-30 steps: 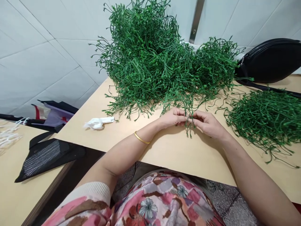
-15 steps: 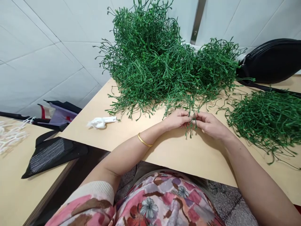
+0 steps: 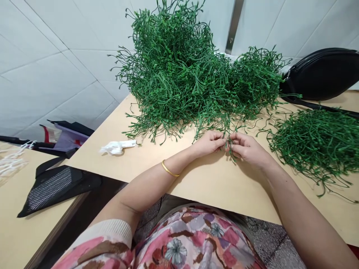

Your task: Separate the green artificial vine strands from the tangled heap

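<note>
My left hand [image 3: 211, 143] and my right hand [image 3: 246, 148] meet fingertip to fingertip over the table's front half. Both pinch thin green artificial plant stems [image 3: 232, 152], whose ends hang below the fingers toward me. The upper part of these stems runs into the large heap of green artificial stems [image 3: 179, 78] just behind the hands. To the right of my right hand lies a smaller, flatter pile of similar stems [image 3: 316, 144]. How many stems the fingers hold is hidden by the fingers.
The pale wooden table [image 3: 202, 179] stands against a white tiled wall [image 3: 50, 82]. A black bag [image 3: 325, 74] with its strap lies at the back right. A crumpled white tissue packet [image 3: 116, 147] is on the left. Beyond the gap stands another table [image 3: 17, 231] with a black mesh item [image 3: 53, 186].
My right hand has shifted slightly left and its fingers have closed further around the stems. The dangling stem ends now gather below my right fingers. The view has moved a little.
</note>
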Demonstrator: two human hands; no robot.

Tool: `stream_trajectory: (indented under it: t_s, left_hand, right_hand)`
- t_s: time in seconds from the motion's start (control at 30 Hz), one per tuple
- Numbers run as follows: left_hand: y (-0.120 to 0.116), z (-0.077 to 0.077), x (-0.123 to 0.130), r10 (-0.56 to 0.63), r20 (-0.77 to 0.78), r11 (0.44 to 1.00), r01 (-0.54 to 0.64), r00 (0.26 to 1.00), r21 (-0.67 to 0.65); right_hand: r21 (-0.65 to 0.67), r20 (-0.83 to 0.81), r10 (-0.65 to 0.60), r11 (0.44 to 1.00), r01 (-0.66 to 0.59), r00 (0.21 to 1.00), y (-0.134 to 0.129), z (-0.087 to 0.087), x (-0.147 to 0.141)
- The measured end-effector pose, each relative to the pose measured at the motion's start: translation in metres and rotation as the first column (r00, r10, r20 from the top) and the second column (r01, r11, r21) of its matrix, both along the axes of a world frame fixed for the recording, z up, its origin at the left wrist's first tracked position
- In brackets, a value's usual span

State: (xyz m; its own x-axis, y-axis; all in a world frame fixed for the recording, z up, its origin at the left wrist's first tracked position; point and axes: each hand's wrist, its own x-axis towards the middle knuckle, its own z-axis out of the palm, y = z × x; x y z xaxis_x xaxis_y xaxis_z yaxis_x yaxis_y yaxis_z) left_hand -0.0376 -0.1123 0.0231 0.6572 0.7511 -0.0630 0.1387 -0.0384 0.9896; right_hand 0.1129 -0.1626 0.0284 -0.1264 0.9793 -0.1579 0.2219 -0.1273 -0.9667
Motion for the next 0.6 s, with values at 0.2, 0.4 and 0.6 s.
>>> stream_trajectory:
  t_s: [0.2,0.4,0.6]
  left_hand:
    - [0.000,-0.008,0.005,0.070,-0.091,0.986,-0.056,0.993,0.155]
    - [-0.010,-0.012,0.019,0.222,-0.312,0.875,-0.047,0.924,0.482]
    - [0.012,-0.014,0.005,0.426,-0.326,0.824,-0.214,0.844,0.524]
  right_hand:
    - [0.135,0.339,0.020,0.988,-0.070,0.940,0.002,0.002,0.005]
    - [0.263,0.872,-0.162,0.951,-0.163,0.462,-0.010,0.009,-0.006]
    - [0.461,0.743,-0.198,0.844,-0.275,0.640,-0.057,0.060,-0.013]
